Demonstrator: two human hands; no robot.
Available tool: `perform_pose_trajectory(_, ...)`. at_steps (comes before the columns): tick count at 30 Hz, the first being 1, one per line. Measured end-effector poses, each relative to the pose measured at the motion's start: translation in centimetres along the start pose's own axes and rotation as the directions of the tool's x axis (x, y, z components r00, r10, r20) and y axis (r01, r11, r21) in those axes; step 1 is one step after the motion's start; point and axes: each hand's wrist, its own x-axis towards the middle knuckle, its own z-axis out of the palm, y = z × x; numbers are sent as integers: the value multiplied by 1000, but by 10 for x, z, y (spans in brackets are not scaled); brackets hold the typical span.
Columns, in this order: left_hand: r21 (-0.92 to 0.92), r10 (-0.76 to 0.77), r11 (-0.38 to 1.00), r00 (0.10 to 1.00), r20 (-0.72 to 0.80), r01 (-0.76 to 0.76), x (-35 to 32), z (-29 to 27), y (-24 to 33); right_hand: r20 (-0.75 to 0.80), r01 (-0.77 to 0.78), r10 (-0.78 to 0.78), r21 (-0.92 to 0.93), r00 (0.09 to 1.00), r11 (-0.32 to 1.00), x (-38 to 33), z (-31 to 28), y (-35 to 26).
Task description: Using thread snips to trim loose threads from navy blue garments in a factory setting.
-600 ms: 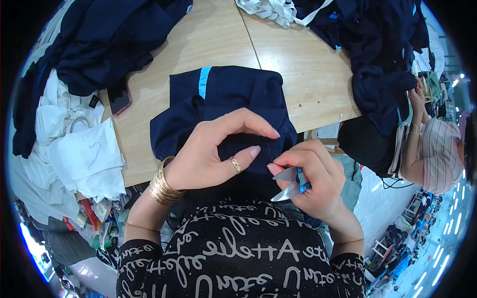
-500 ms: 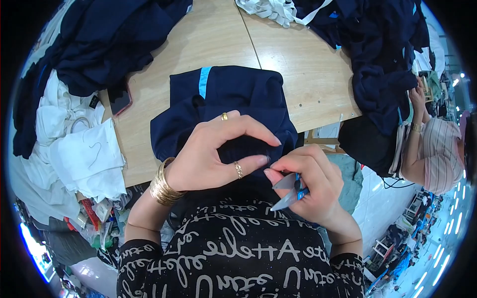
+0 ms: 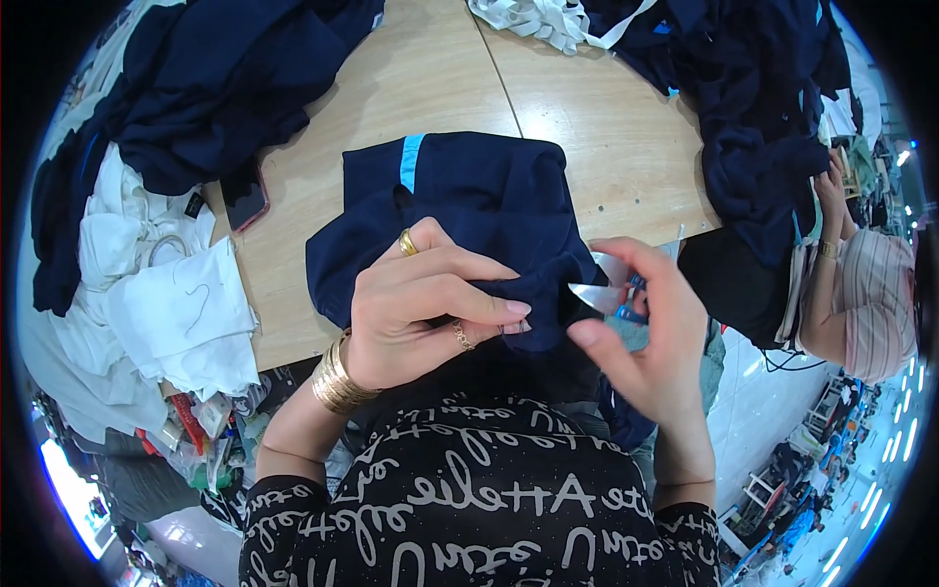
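Note:
A navy blue garment (image 3: 469,181) with a light blue strip (image 3: 411,164) lies bunched on the table's near edge and hangs toward my lap. My left hand (image 3: 416,298) is closed, thumb and fingers pinching a fold of this cloth. To the right of that pinch, my right hand (image 3: 670,338) holds thread snips (image 3: 597,297) with blue handles against its curled fingers. The snips' blades point left, beside the cloth. My right thumb and index finger are spread apart, and the other fingers are partly hidden.
Navy garments are heaped at the far left (image 3: 235,78) and far right (image 3: 753,98) of the wooden table (image 3: 421,78). White cloth (image 3: 186,293) and a phone (image 3: 245,193) lie at left. White strips (image 3: 538,20) sit at the far edge. Another person's arm (image 3: 831,205) is at right.
My left hand has lowered slightly and now pinches the cloth. My right hand has moved right and opened its thumb and index finger; the snips' blades have swung up and point left.

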Motion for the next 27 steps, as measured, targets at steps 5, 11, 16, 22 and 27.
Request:
perform_pose_trajectory(5, -87, -11, 996, 998, 65, 17, 1, -4, -4, 6, 218, -219, -139, 976, 966, 2, -2, 15)
perform_pose_trajectory(11, -151, -13, 988, 995, 96, 27, 3, -4, -4, 60, 348, -344, -214, 937, 913, 11, -4, 12)
perform_pose_trajectory(16, -170, -53, 983, 992, 118, 73, 4, -7, -1, 76, 369, -361, -240, 929, 898, 15, -6, 10)
perform_pose_trajectory(22, -186, -44, 980, 993, 110, 64, 3, -5, -3, 78, 381, -374, -242, 924, 892, 14, -8, 10)
perform_pose_trajectory(27, -183, -71, 979, 991, 117, 92, 3, -6, -1, 67, 366, -360, -181, 930, 913, 14, -4, 5)
